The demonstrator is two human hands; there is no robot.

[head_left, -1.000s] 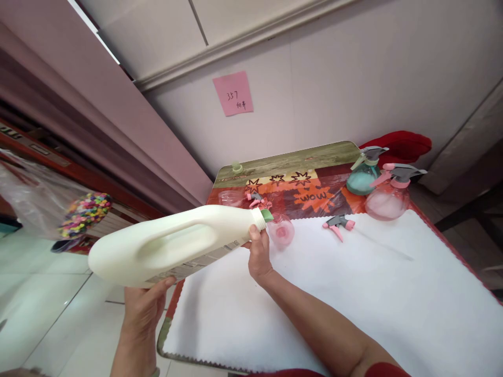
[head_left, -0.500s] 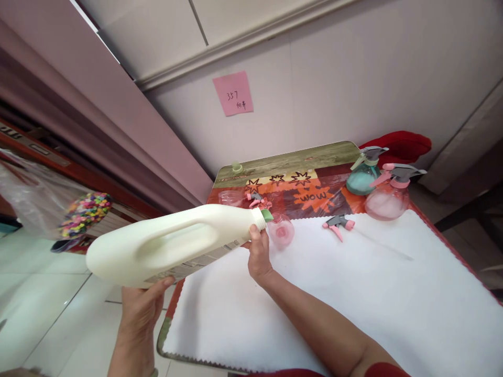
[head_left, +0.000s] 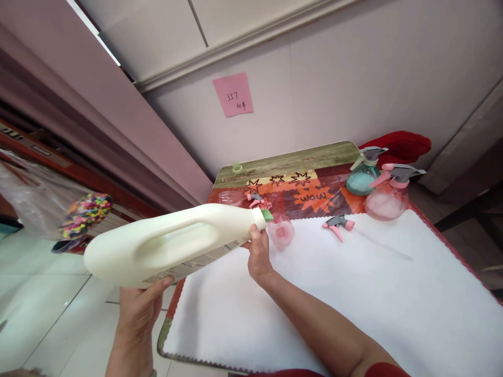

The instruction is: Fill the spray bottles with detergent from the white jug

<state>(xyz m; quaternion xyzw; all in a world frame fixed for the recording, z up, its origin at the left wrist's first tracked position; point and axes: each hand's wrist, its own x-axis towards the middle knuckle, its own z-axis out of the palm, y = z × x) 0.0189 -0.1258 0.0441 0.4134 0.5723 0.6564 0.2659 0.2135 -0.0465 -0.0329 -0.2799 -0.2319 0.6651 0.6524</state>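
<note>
A large cream detergent jug (head_left: 168,230) lies almost level in the air, its neck pointing right and tilted a little upward. My left hand (head_left: 145,298) supports it from below near the base, thumb on the printed label. At the neck, my right hand (head_left: 258,248) is closed round the threaded mouth, where a green spout (head_left: 268,215) sticks out. Just beyond the spout stands a clear pink spray bottle (head_left: 282,233) without its top. Whether liquid flows from the spout I cannot make out. A grey-and-pink spray head (head_left: 338,225) with its tube lies on the white mat.
Two spray bottles with heads on, one teal (head_left: 360,180) and one pink (head_left: 389,199), stand at the table's right. A pale green cap (head_left: 237,168) sits at the back left. Another spray head (head_left: 258,200) lies behind the jug. Pink curtains (head_left: 129,125) hang on the left.
The jug's base end and my left hand have shifted very slightly left. My right hand and the neck stay in place.
</note>
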